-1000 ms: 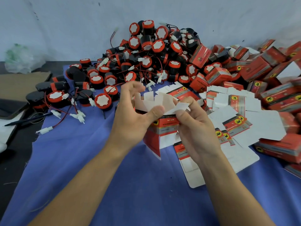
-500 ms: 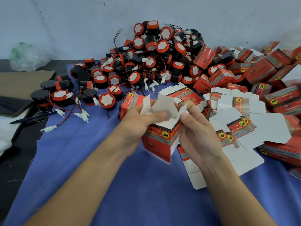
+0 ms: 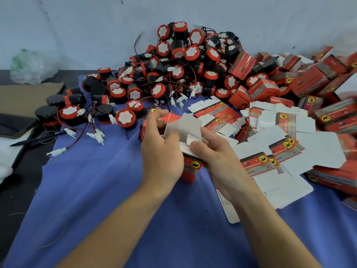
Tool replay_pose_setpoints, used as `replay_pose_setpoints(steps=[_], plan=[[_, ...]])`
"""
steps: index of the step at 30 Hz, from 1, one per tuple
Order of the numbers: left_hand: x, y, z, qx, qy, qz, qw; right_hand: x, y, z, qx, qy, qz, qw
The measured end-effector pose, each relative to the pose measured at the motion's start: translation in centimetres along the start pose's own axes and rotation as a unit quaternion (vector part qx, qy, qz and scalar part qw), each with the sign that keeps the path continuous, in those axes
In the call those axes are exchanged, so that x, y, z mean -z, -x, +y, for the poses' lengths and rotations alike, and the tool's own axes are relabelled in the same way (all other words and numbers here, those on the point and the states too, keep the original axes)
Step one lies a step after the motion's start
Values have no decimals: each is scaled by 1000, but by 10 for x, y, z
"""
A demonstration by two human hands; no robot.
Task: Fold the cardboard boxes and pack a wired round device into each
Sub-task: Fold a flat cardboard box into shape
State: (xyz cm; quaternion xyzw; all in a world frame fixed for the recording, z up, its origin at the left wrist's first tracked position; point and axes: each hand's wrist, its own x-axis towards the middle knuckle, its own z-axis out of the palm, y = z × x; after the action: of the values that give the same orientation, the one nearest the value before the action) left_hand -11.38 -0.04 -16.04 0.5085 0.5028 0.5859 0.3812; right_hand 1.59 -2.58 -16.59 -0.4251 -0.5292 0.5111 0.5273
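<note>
Head view: a half-folded cardboard box (image 3: 191,169) stands upright on the blue cloth (image 3: 108,194) at the middle of the frame, caught between the two hands. Its red printed side faces the camera low down, and its white flaps (image 3: 186,125) rise open at the top. The left hand (image 3: 162,151) is on the box's left side, back to the camera, with fingers curled and their tips pinching the edge of one white flap. The right hand (image 3: 218,161) grips the box from the right, its thumb (image 3: 200,147) pressed down on a smaller white flap and the fingers wrapped behind the box, out of sight. Just behind the left hand lies another red box (image 3: 144,128), mostly hidden.

Beyond the hands, a big heap of wired round devices (image 3: 183,60) with black bodies, red rims and white faces climbs against the wall, red and black leads with white plugs trailing onto the cloth. A few devices lie scattered to the left of the heap. To the right of the hands a spread of flat box blanks (image 3: 316,149) overlaps, white side mostly up, and behind that folded red boxes (image 3: 309,82) are piled near the right edge.

The cloth covers most of the surface (image 3: 21,171), which is dark at the left. There a brown cardboard sheet (image 3: 25,95), a dark pen (image 3: 34,139) and a crumpled clear plastic bag (image 3: 29,66) lie. The wall (image 3: 77,26) behind is pale and scuffed.
</note>
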Motion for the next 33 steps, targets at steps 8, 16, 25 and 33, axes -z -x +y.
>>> replay_pose_setpoints(steps=[8, 16, 25, 33], plan=[[4, -4, 12, 78, 222, -181, 955, 11, 1, -5, -22, -169, 95, 981], [11, -23, 15, 143, 163, -260, 941, 9, -3, 3, -27, -207, 104, 972], [9, -17, 12, 106, 165, -274, 942, 7, -4, 4, -112, -230, 194, 947], [3, -14, 9, 167, 113, -259, 945, 10, -1, -3, -116, -258, 238, 929]])
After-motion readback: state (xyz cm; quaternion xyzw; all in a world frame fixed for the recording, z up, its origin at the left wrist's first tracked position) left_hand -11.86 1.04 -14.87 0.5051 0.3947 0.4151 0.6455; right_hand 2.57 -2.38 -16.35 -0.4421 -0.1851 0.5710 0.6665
